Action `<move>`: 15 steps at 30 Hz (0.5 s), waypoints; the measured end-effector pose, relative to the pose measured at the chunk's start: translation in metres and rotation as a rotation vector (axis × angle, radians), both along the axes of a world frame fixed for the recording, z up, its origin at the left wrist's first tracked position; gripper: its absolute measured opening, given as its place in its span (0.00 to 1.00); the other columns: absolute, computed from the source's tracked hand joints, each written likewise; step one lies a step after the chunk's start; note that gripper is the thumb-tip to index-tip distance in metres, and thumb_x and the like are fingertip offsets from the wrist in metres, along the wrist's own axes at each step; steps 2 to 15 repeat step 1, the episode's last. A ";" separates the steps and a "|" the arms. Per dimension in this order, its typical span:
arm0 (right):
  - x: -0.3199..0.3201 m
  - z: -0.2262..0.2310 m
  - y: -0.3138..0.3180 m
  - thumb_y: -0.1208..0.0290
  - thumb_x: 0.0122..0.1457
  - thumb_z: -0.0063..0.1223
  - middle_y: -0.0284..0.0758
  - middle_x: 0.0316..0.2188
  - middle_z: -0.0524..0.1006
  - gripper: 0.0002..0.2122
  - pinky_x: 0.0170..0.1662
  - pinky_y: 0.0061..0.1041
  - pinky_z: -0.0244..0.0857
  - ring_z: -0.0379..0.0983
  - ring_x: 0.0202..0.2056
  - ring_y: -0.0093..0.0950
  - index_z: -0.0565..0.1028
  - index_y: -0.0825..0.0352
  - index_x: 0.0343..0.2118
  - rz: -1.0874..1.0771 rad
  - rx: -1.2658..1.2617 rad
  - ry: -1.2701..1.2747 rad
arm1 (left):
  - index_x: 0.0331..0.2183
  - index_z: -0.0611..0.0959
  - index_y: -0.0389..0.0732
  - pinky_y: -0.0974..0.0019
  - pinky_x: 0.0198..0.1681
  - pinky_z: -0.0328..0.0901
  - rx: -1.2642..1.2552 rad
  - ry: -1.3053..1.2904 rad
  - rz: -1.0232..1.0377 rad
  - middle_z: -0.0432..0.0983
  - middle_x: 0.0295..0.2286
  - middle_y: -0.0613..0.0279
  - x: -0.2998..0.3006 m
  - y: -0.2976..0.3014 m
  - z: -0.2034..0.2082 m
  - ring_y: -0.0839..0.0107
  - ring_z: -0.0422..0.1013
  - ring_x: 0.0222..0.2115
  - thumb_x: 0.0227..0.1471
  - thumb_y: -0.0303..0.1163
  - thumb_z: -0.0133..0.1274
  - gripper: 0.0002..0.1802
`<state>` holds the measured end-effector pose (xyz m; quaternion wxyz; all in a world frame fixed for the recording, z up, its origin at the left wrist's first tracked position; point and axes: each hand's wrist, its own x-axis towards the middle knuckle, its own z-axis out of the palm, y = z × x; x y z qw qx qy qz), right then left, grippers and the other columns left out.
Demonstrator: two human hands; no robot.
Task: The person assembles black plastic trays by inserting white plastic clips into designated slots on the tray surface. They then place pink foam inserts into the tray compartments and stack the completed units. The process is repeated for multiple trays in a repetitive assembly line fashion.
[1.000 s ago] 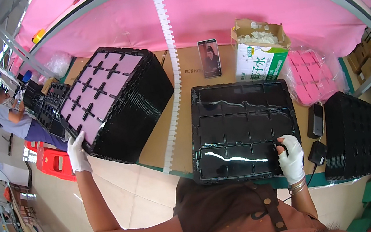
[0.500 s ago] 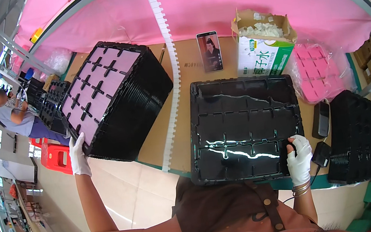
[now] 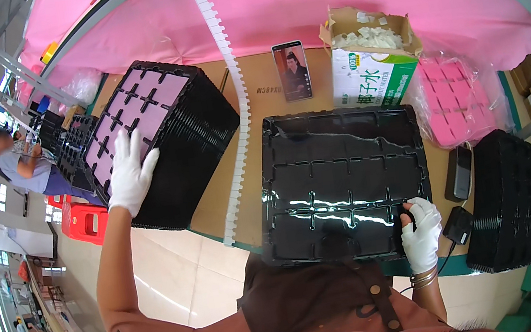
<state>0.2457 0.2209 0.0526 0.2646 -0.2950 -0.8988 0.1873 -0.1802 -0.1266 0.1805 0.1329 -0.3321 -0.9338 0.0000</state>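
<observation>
My left hand [image 3: 131, 172], in a white glove, has its fingers stretched out over the near corner of a tall stack of black plastic trays [image 3: 182, 158]. Lilac panels [image 3: 133, 110] with black cross-shaped dividers form the top of that stack. In front of me lies a shiny black tray [image 3: 349, 177] with a grid of ridges, covered by a glossy film-like surface. My right hand [image 3: 422, 233], gloved with bare fingertips showing, rests at its near right corner. Those fingers are curled around a small dark thing that I cannot make out.
Behind the tray stand a phone [image 3: 293, 72] and an open carton [image 3: 372, 74] of white scraps. To the right are wrapped pink trays [image 3: 455, 100], a black device [image 3: 459, 173], a corded black box [image 3: 458, 225] and more stacked black trays [image 3: 510, 198]. A white notched strip [image 3: 237, 170] crosses the table.
My left hand has moved from the stack's near left edge up and right over its top, fingers now spread. My right hand stays at the tray's corner. The view has shifted slightly.
</observation>
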 end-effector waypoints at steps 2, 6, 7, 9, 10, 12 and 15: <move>0.001 -0.002 0.000 0.80 0.46 0.62 0.39 0.41 0.75 0.13 0.47 0.38 0.64 0.70 0.43 0.40 0.76 0.66 0.37 -0.006 -0.002 -0.013 | 0.63 0.59 0.44 0.51 0.64 0.47 -0.032 0.000 -0.057 0.47 0.64 0.43 -0.011 0.011 -0.003 0.39 0.48 0.62 0.61 0.53 0.43 0.36; 0.001 -0.002 0.000 0.80 0.46 0.62 0.39 0.41 0.75 0.13 0.47 0.38 0.64 0.70 0.43 0.40 0.76 0.66 0.37 -0.006 -0.002 -0.013 | 0.63 0.59 0.44 0.51 0.64 0.47 -0.032 0.000 -0.057 0.47 0.64 0.43 -0.011 0.011 -0.003 0.39 0.48 0.62 0.61 0.53 0.43 0.36; 0.001 -0.002 0.000 0.80 0.46 0.62 0.39 0.41 0.75 0.13 0.47 0.38 0.64 0.70 0.43 0.40 0.76 0.66 0.37 -0.006 -0.002 -0.013 | 0.63 0.59 0.44 0.51 0.64 0.47 -0.032 0.000 -0.057 0.47 0.64 0.43 -0.011 0.011 -0.003 0.39 0.48 0.62 0.61 0.53 0.43 0.36; 0.001 -0.002 0.000 0.80 0.46 0.62 0.39 0.41 0.75 0.13 0.47 0.38 0.64 0.70 0.43 0.40 0.76 0.66 0.37 -0.006 -0.002 -0.013 | 0.63 0.59 0.44 0.51 0.64 0.47 -0.032 0.000 -0.057 0.47 0.64 0.43 -0.011 0.011 -0.003 0.39 0.48 0.62 0.61 0.53 0.43 0.36; 0.001 -0.002 0.000 0.80 0.46 0.62 0.39 0.41 0.75 0.13 0.47 0.38 0.64 0.70 0.43 0.40 0.76 0.66 0.37 -0.006 -0.002 -0.013 | 0.63 0.59 0.44 0.51 0.64 0.47 -0.032 0.000 -0.057 0.47 0.64 0.43 -0.011 0.011 -0.003 0.39 0.48 0.62 0.61 0.53 0.43 0.36; 0.001 -0.002 0.000 0.80 0.46 0.62 0.39 0.41 0.75 0.13 0.47 0.38 0.64 0.70 0.43 0.40 0.76 0.66 0.37 -0.006 -0.002 -0.013 | 0.63 0.59 0.44 0.51 0.64 0.47 -0.032 0.000 -0.057 0.47 0.64 0.43 -0.011 0.011 -0.003 0.39 0.48 0.62 0.61 0.53 0.43 0.36; 0.001 -0.002 0.000 0.80 0.46 0.62 0.39 0.41 0.75 0.13 0.47 0.38 0.64 0.70 0.43 0.40 0.76 0.66 0.37 -0.006 -0.002 -0.013 | 0.63 0.59 0.44 0.51 0.64 0.47 -0.032 0.000 -0.057 0.47 0.64 0.43 -0.011 0.011 -0.003 0.39 0.48 0.62 0.61 0.53 0.43 0.36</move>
